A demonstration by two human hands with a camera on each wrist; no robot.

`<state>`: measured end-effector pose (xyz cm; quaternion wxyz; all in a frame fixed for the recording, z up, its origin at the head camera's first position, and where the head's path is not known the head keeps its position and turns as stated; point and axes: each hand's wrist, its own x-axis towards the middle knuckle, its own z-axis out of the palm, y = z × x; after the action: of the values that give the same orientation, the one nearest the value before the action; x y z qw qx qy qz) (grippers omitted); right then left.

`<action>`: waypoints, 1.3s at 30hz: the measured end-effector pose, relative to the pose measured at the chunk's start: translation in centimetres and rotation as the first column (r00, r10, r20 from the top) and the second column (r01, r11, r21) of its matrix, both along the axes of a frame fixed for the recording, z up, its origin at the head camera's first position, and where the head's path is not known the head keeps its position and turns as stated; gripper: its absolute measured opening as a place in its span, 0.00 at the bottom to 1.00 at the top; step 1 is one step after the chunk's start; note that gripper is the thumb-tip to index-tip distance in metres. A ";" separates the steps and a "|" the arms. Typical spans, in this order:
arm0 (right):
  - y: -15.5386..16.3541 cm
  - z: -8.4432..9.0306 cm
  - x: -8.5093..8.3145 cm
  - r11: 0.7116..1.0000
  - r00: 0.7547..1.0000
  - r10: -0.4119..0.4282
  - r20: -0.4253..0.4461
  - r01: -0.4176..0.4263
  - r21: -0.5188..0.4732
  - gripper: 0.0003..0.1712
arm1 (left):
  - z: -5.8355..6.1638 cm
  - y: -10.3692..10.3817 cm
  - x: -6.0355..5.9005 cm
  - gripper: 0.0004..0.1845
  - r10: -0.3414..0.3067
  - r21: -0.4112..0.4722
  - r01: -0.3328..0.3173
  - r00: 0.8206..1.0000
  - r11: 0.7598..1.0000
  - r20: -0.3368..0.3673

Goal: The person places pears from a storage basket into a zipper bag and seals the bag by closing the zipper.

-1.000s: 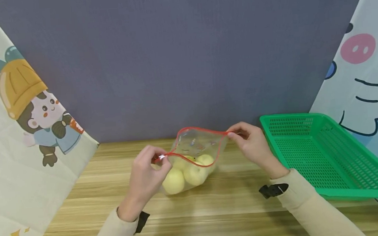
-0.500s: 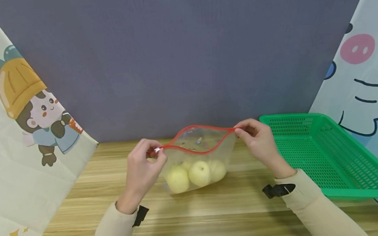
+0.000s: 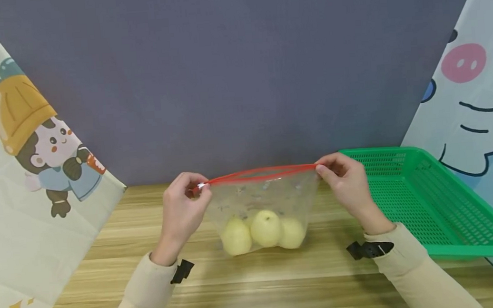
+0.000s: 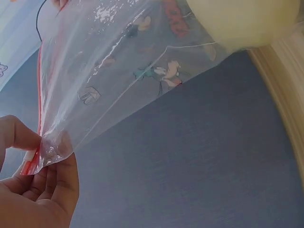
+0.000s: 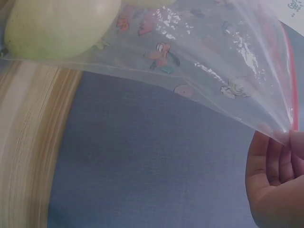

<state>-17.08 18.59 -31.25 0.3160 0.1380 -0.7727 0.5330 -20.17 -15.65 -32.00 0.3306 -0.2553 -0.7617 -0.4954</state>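
A clear zipper bag [image 3: 254,196] with a red zip edge stands on the table, stretched between both hands. Several pale yellow-green pears or apples [image 3: 267,229] lie in its bottom; their exact kind is hard to tell. My left hand [image 3: 184,206] pinches the left top corner by the white slider [image 4: 30,155]. The right top corner is pinched between thumb and fingers of my right hand [image 3: 347,185]. Along the top, the red strips [image 3: 260,173] run nearly together with a narrow gap between them. Small cartoon prints [image 4: 166,72] show on the plastic in the left wrist view.
To the right, a green plastic basket [image 3: 438,250] with slotted walls stands beside my right forearm. The wooden table [image 3: 256,296] ends at a dark grey-blue backdrop [image 3: 241,78]. Printed cartoon cloths hang at left and right.
My hands have moved apart, pulling the bag's top straight. Its wide mouth has narrowed to a slit, and the bag now faces me upright with the fruit settled at the bottom.
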 end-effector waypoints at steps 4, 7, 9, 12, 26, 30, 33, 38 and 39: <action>0.2 0.0 0.1 1.000 1.000 -0.018 0.020 0.017 0.011 0.04 | 0.3 -0.1 -0.2 0.08 -0.012 -0.020 0.012 1.000 1.000 0.026; 0.5 0.0 0.1 0.999 0.999 -0.024 0.033 0.024 0.023 0.04 | 0.5 -0.1 -0.5 0.06 -0.026 -0.027 0.028 0.998 0.999 0.064; 0.6 0.0 0.0 0.999 0.999 -0.036 0.039 0.035 0.033 0.04 | 0.6 -0.1 -0.9 0.06 -0.034 -0.020 0.036 0.994 0.999 0.108; 0.7 0.0 -0.3 0.996 0.996 -0.066 0.054 0.062 0.063 0.05 | 0.6 0.0 -1.4 0.05 -0.046 0.002 0.047 0.983 0.999 0.178; 0.6 0.1 -1.4 0.992 0.967 -0.128 0.219 0.124 0.034 0.11 | -0.7 1.0 -2.2 0.09 -0.167 0.167 0.128 0.955 0.978 0.245; 0.5 0.2 -1.5 0.988 0.966 -0.154 0.208 0.144 0.063 0.11 | -1.6 1.0 -1.6 0.11 -0.195 0.229 0.128 0.935 0.965 0.298; 0.4 0.2 -1.5 0.986 0.968 -0.160 0.192 0.147 0.080 0.11 | -2.1 0.8 -1.0 0.12 -0.208 0.241 0.130 0.921 0.962 0.331; 0.3 0.4 -1.2 0.988 0.971 -0.144 0.189 0.130 0.082 0.11 | -2.3 0.1 0.1 0.10 -0.289 0.177 0.239 0.882 0.955 0.371; 0.3 0.4 -1.1 0.988 0.972 -0.142 0.190 0.129 0.082 0.11 | -2.4 -0.2 0.3 0.10 -0.316 0.156 0.277 0.871 0.948 0.376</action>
<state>-18.22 18.84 -30.84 0.2695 0.0429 -0.8254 0.4942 -19.85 -15.81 -34.38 0.1018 -0.2473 -0.7392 -0.6181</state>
